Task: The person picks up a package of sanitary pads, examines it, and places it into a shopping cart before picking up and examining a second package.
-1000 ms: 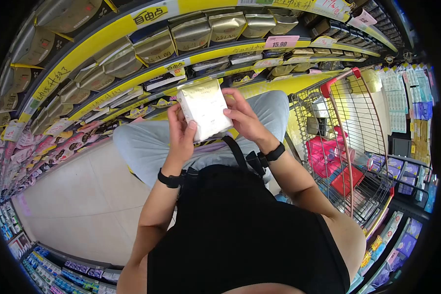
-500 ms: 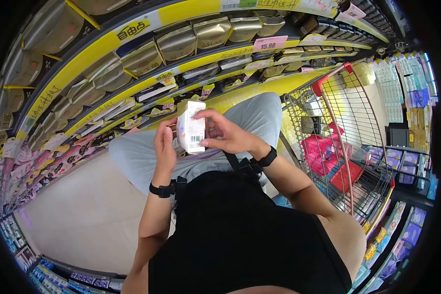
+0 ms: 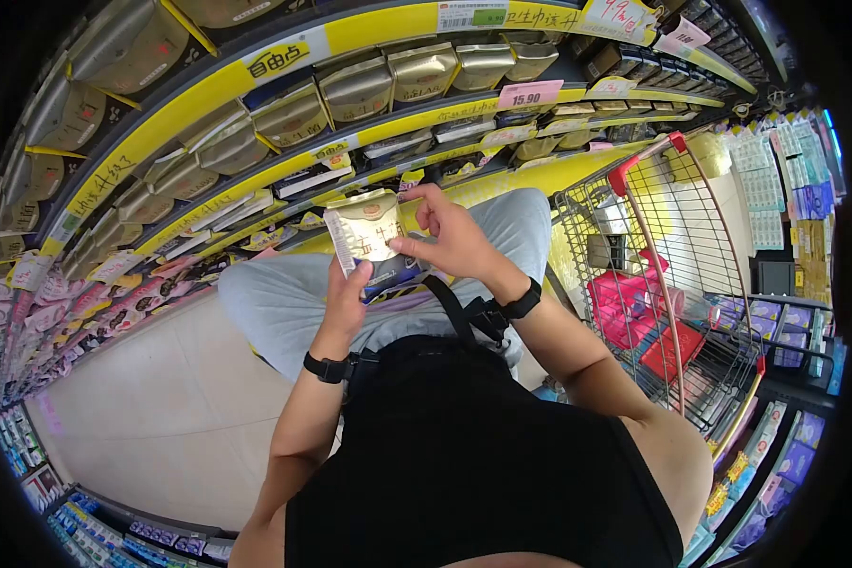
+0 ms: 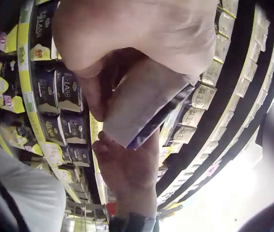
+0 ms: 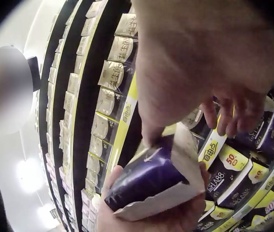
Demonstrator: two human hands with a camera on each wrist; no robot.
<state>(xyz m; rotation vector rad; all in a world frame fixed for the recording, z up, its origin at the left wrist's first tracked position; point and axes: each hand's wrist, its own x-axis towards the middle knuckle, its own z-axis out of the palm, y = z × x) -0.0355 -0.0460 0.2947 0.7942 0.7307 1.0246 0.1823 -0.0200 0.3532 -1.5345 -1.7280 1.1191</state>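
Observation:
A gold and dark blue package (image 3: 369, 232), white along its side, is held above the lap. My left hand (image 3: 345, 293) grips its lower left part, thumb on the front. The thumb of my right hand (image 3: 450, 237) touches the package's right edge, while the other fingers are spread off it. In the left wrist view the package (image 4: 142, 99) shows a pale side, with my left hand (image 4: 137, 34) around it. From the right wrist the dark blue face of the package (image 5: 146, 176) is visible beneath my right hand (image 5: 200, 63).
Shelves of gold packages (image 3: 355, 90) curve across the front and left, with yellow edge strips and a pink price tag (image 3: 530, 94). At the right stands a wire shopping cart (image 3: 682, 284) holding pink and red items. Pale floor tiles (image 3: 161, 379) lie at the left.
The package has turned from its white back, past a narrow barcode side, to its gold and blue front. My right hand has loosened from it, with its fingers lifted.

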